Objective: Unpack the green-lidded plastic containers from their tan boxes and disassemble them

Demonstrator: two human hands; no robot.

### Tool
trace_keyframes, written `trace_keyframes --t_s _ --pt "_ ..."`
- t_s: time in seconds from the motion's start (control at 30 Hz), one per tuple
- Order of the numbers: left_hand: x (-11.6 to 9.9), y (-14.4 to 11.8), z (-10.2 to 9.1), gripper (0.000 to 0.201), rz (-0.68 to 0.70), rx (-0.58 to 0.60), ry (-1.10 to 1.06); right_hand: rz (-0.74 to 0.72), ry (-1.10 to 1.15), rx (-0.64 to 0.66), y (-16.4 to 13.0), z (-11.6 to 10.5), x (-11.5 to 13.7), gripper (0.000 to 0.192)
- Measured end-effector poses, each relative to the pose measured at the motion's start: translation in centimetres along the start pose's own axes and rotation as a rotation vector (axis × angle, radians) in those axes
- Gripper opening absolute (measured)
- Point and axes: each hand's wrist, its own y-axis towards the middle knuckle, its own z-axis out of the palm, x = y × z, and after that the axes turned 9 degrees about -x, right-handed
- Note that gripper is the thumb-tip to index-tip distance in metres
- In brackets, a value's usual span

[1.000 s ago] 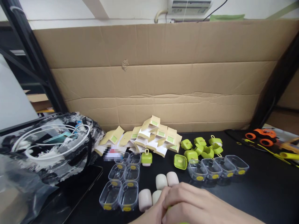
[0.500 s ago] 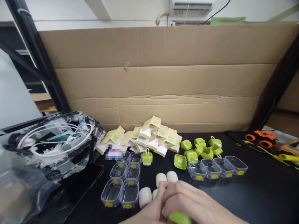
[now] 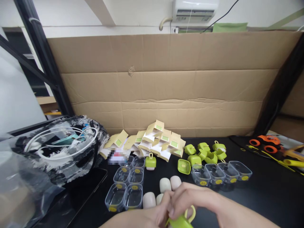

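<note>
At the bottom centre, a glossy green lid with a loop (image 3: 180, 221) is between my two hands, partly cut off by the picture's edge. My right hand (image 3: 190, 199) reaches from the right with its fingers bent over the lid. From the lower left, my left hand (image 3: 156, 215) grips it from the other side, fingers mostly hidden. Whether a cup sits under the lid is hidden. Just beyond the hands stand several small white cups (image 3: 165, 185), some partly covered by them. A closed green-lidded cup (image 3: 150, 162) stands upright farther back.
Clear plastic containers (image 3: 133, 196) with yellow labels stand in rows at left; more containers (image 3: 215, 174) line the right. Several green lids (image 3: 194, 160) lie behind those. Folded cardboard pieces (image 3: 156, 139) are heaped at the cardboard wall (image 3: 166, 85). A fuzzy basket (image 3: 66, 142) and orange toy truck (image 3: 267, 142) flank them.
The green lid has turned, so its loop now shows by my right hand. My right hand has shifted slightly right and its wrist is raised. The view has tilted up a little.
</note>
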Motion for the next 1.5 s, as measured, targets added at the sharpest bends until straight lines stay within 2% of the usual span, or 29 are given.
trace_keyframes --t_s 0.07,0.13,0.17,0.23,0.3,0.33,0.4,0.5,0.57,0.63,0.73,0.83,0.93,1.03,1.17,1.33,1.43,1.5 --pt "0.0 -0.2 0.1 0.031 0.019 0.018 0.083 0.041 0.031 0.048 -0.3 -0.1 -0.5 0.026" --pt "0.1 -0.3 0.2 0.033 0.025 0.042 0.184 0.062 0.083 0.031 -0.3 -0.6 -1.3 0.033" --pt "-0.1 -0.5 0.2 0.040 0.023 0.055 0.217 0.056 0.105 -0.031 -0.2 -1.1 -1.8 0.040" --pt "-0.6 -0.7 0.1 0.050 0.019 0.035 0.263 0.026 0.081 -0.268 0.7 -2.9 -2.7 0.050" --pt "-1.5 -0.7 -0.2 0.043 0.038 -0.080 0.365 0.002 -0.079 -0.555 1.9 -5.2 -3.8 0.045" --pt "-2.0 -0.7 -0.4 0.038 0.065 -0.166 0.449 0.022 -0.199 -0.641 2.6 -6.5 -4.4 0.041" --pt "-3.0 -0.5 -0.9 0.028 0.153 -0.346 0.663 0.090 -0.397 -0.684 3.8 -8.6 -5.8 0.038" --pt "-3.9 -0.1 -1.8 0.025 0.265 -0.522 0.992 0.189 -0.719 -0.621 4.7 -10.2 -8.3 0.034" --pt "-4.0 0.1 -2.2 0.026 0.268 -0.573 1.161 0.229 -0.868 -0.575 4.8 -10.2 -9.6 0.029" --pt "-3.9 0.2 -2.5 0.028 0.254 -0.564 1.272 0.237 -0.929 -0.553 4.6 -9.8 -10.2 0.023" --pt "-3.7 0.2 -2.6 0.033 0.229 -0.472 1.360 0.207 -0.983 -0.554 4.5 -8.9 -9.7 0.019" --pt "-3.5 0.1 -2.6 0.040 0.193 -0.421 1.338 0.061 -1.037 -0.521 5.1 -7.5 -7.9 0.013" --pt "-3.3 -0.1 -2.8 0.037 0.186 -0.430 1.283 -0.198 -1.065 -0.342 6.6 -5.2 -6.1 0.011" --pt "-3.3 -0.1 -3.0 0.030 0.211 -0.401 1.294 -0.338 -1.136 -0.177 8.6 -2.7 -5.4 0.014" --pt "-3.2 -0.1 -3.3 0.031 0.217 -0.354 1.333 -0.407 -1.344 -0.056 10.4 -0.7 -6.5 0.027" --pt "-3.1 0.0 -3.4 0.030 0.226 -0.271 1.366 -0.403 -1.361 -0.037 10.7 -0.5 -7.9 0.025" --pt "-3.7 -0.1 -3.0 0.022 0.268 -0.320 1.324 -0.394 -1.327 -0.063 10.1 -0.9 -7.5 0.023" --pt "-4.3 -0.2 -2.7 0.011 0.241 -0.378 1.216 -0.401 -1.251 -0.154 9.3 -1.4 -6.9 0.024"
